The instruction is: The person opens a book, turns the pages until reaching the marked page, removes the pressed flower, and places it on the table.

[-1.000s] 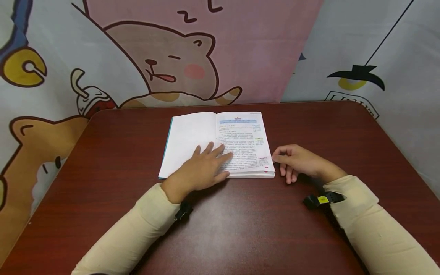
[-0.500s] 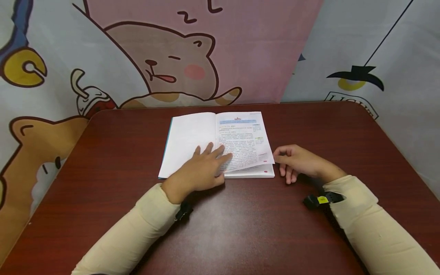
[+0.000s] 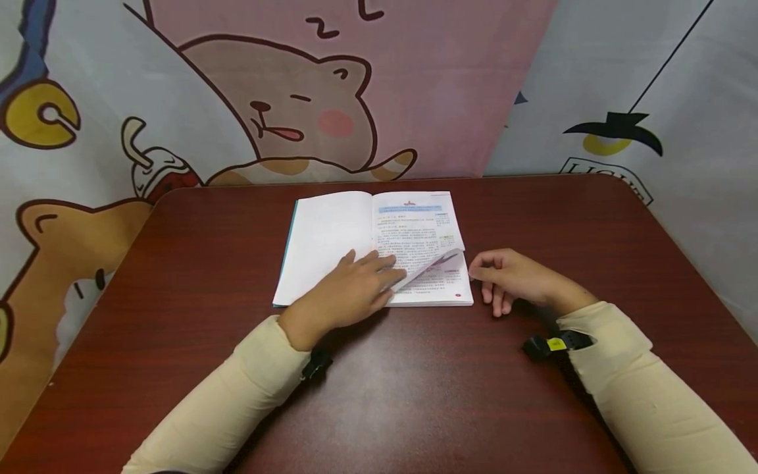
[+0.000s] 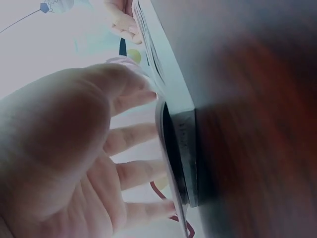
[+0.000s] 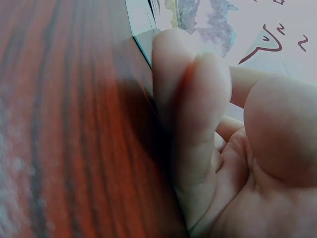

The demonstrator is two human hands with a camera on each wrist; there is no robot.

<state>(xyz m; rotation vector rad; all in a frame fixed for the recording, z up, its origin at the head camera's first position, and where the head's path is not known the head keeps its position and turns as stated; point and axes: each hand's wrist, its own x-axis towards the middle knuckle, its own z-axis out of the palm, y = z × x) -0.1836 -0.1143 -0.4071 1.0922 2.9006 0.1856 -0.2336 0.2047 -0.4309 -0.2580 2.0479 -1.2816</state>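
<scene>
Head view: we locate the opened book [image 3: 322, 243] on the surface [image 3: 385, 395], its printed page [image 3: 408, 227] curled up at the lower right. The person's left hand [image 3: 343, 296] lies on the book, fingers extended; the right hand [image 3: 512, 276] sits at the book's right edge, fingers loosely curled, holding nothing we can make out.

Left wrist view: we see the fingers straight and spread, thumb near the page edges.

Right wrist view: bent fingers near the book's corner.

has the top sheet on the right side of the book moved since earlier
Yes, the top sheet has curled up, its near outer corner shifting toward the far edge of the table.
</scene>
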